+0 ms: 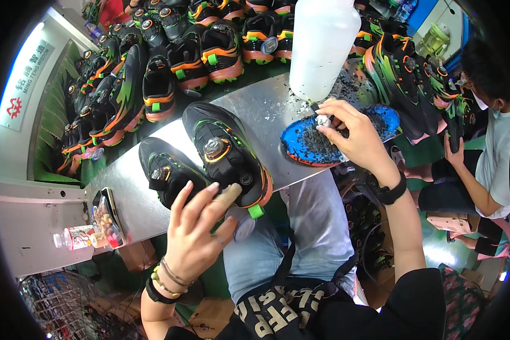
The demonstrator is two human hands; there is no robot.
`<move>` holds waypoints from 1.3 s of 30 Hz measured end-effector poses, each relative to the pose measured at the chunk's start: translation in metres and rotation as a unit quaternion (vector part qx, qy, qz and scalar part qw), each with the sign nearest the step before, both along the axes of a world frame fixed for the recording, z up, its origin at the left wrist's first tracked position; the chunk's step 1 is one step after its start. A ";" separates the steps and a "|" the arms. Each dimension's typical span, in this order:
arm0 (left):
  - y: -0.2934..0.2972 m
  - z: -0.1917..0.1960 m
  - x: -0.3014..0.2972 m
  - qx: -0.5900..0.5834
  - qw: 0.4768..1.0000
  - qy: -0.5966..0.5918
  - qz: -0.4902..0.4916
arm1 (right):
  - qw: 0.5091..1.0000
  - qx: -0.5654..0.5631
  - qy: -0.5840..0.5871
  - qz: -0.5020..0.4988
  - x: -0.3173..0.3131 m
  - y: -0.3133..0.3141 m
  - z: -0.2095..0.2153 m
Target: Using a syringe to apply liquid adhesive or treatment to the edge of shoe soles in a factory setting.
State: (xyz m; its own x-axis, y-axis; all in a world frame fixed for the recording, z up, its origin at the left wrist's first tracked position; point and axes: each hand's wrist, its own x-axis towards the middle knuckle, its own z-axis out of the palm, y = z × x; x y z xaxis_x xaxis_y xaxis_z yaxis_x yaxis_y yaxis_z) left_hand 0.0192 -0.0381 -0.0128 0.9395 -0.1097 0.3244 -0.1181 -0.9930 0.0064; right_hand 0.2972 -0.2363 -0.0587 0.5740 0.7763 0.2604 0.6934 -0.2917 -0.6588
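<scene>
Two black shoes with orange trim sit side by side on the metal table (266,127): a left shoe (165,170) and a right shoe (218,150). My left hand (195,226) is at their heel ends, fingers spread, with a beige cover on one finger. It seems to hold nothing; whether its fingertips touch a shoe I cannot tell. Beside it hangs a round grey tag (243,226). My right hand (351,133) pinches a small white wad (323,120) over a blue oval pad (297,136) strewn with black crumbs.
A big white plastic bottle (323,51) stands behind the blue pad. Many shoes (221,51) crowd the back and left; more (402,79) stand at right. A phone (110,209) and a drink bottle (76,237) lie at the left edge. Another person (498,147) sits at right holding a shoe.
</scene>
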 end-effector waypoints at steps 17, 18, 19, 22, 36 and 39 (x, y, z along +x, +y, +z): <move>0.071 -0.013 -0.008 -0.146 0.985 -0.039 0.088 | 0.965 0.152 0.153 -0.147 -0.044 -0.079 0.009; 0.070 -0.012 -0.008 -0.148 0.985 -0.039 0.085 | 0.971 0.159 0.106 -0.146 -0.044 -0.082 0.002; 0.070 -0.010 -0.008 -0.099 0.991 -0.050 0.081 | 0.976 0.146 0.064 -0.149 -0.044 -0.083 -0.002; 0.071 -0.006 -0.006 -0.002 0.996 -0.049 0.070 | 0.978 0.049 0.036 -0.200 -0.051 -0.080 -0.002; 0.083 0.021 0.005 0.150 0.982 0.073 -0.085 | 0.956 -0.126 -0.263 0.042 -0.010 -0.076 0.002; 0.100 0.025 0.021 0.081 0.977 0.112 -0.160 | 0.948 -0.138 -0.274 0.085 0.001 -0.074 0.004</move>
